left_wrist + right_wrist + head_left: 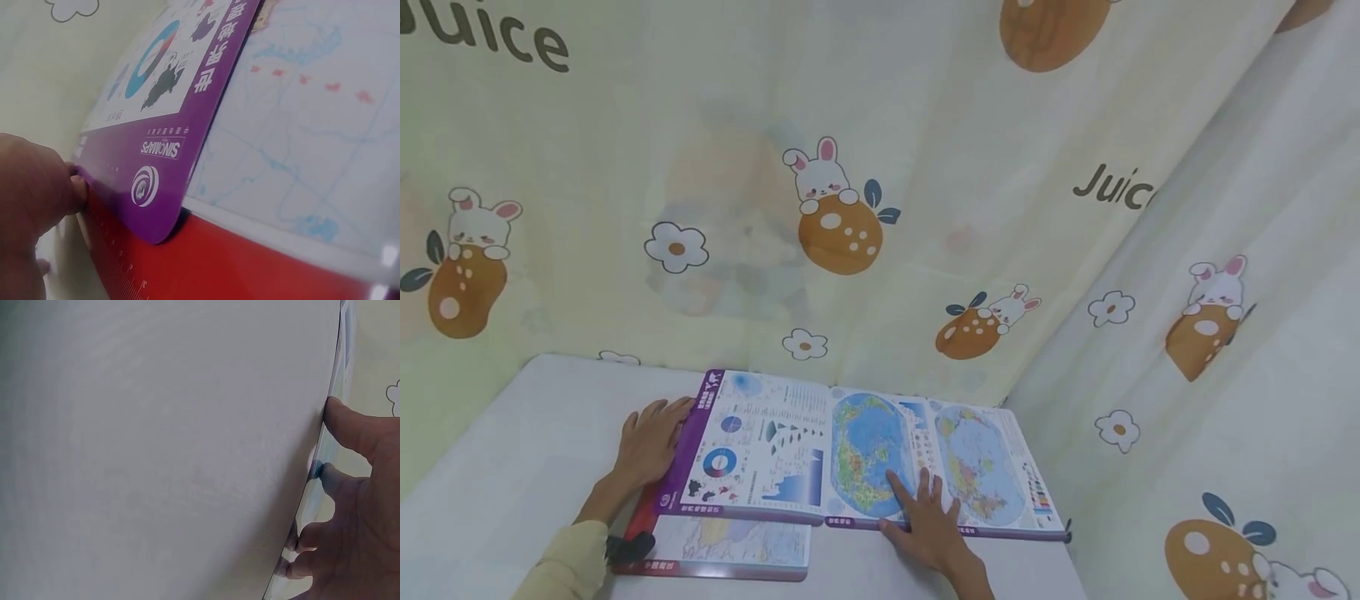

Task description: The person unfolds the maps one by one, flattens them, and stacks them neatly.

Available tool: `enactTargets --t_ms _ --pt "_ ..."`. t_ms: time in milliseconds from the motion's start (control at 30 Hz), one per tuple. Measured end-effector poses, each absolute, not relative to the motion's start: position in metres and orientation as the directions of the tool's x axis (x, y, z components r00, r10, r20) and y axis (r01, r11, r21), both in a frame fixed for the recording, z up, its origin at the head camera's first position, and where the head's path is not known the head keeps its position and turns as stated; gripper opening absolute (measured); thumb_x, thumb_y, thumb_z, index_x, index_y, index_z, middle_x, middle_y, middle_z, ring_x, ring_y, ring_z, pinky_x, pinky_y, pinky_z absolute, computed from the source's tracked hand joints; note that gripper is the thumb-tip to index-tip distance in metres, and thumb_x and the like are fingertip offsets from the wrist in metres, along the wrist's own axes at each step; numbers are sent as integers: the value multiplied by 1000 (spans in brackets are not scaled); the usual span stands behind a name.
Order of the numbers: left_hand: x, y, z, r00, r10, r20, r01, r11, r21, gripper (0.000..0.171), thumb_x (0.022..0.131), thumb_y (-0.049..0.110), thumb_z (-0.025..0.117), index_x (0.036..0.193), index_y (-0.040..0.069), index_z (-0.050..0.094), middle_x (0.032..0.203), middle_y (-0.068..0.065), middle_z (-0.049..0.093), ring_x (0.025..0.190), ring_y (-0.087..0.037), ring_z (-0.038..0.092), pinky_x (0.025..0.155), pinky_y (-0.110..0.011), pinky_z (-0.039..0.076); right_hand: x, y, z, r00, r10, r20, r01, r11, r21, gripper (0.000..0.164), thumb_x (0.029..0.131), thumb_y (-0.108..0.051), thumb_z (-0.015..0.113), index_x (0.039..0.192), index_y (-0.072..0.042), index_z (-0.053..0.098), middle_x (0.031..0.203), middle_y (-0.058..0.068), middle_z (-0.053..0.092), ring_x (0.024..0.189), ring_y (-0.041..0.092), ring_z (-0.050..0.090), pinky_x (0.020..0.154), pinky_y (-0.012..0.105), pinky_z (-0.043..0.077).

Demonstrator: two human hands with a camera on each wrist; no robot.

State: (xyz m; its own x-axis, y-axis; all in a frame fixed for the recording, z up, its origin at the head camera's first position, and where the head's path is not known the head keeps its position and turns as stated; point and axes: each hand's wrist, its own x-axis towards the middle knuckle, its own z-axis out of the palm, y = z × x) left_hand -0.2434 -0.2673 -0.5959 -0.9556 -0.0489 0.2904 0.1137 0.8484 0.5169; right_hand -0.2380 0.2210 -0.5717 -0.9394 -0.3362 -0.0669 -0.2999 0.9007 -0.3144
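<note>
A purple-edged fold-out world map lies open across the white table, with charts on its left panel and world maps on the other two. It overlaps a red-edged map underneath. My left hand is at the purple left border, fingers extended along it; in the left wrist view the thumb touches that edge near the red border. My right hand rests with spread fingers on the lower edge of the middle panels. The right wrist view shows its fingertips along the edge.
The white table extends left of the maps and in front of them. A curtain printed with rabbits, fruit and flowers hangs right behind the table and along its right side. A black piece sits at my left wrist.
</note>
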Motion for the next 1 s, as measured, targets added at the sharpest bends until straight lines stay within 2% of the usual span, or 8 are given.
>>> enactTargets --t_ms 200,533,633,733,800,867,933,1000 --pt "-237 -267 -600 -950 -50 309 123 849 514 52 107 12 58 158 2 51 162 -26 53 152 -57 38 122 -83 21 -235 218 -565 -940 -325 -105 -282 913 -295 84 100 -68 61 170 -28 38 173 42 21 157 72 18 110 99 14" --pt "-241 -270 -607 -922 -81 379 162 808 566 55 104 6 60 157 -2 49 157 -31 55 145 -57 45 117 -82 25 -234 217 -565 -930 -367 7 -354 891 -284 75 103 -61 61 166 -21 47 166 47 32 152 77 24 110 98 13" --pt "-235 -272 -603 -926 -120 359 145 763 630 56 105 2 56 160 -5 43 159 -35 49 147 -59 44 119 -80 29 -233 210 -561 -940 -340 42 -338 904 -261 67 108 -56 56 165 -20 49 167 43 35 155 71 27 114 95 15" --pt "-219 -267 -589 -948 -154 279 74 745 663 57 108 2 53 161 -8 38 159 -37 47 146 -60 45 116 -78 37 -230 198 -553 -946 -292 141 -319 915 -247 59 110 -47 59 160 -17 55 163 34 49 152 59 45 117 86 29" --pt "-208 -262 -580 -960 -175 220 12 755 655 57 109 6 53 162 -9 36 154 -37 51 139 -58 52 110 -75 46 -225 185 -546 -939 -248 237 -307 916 -259 51 108 -39 66 152 -14 64 150 24 66 132 44 67 111 72 46" --pt "-196 -256 -572 -967 -191 167 -39 763 645 58 110 8 54 161 -12 34 146 -38 57 127 -55 59 102 -71 53 -219 170 -538 -932 -183 313 -283 906 -315 38 103 -33 73 136 -12 76 126 14 81 100 30 80 92 55 60" --pt "-184 -250 -566 -971 -207 120 -89 777 623 58 110 9 54 160 -14 34 138 -38 61 118 -51 62 96 -66 57 -210 153 -532 -935 -99 341 -237 889 -392 25 99 -29 79 117 -12 83 98 6 86 72 19 76 70 42 61" --pt "-173 -244 -561 -975 -210 80 -124 800 587 58 109 8 55 157 -17 35 134 -41 60 113 -50 63 93 -65 58 -201 136 -532 -953 -3 302 -152 868 -472 18 97 -29 81 102 -13 85 80 0 82 64 12 71 62 37 58"
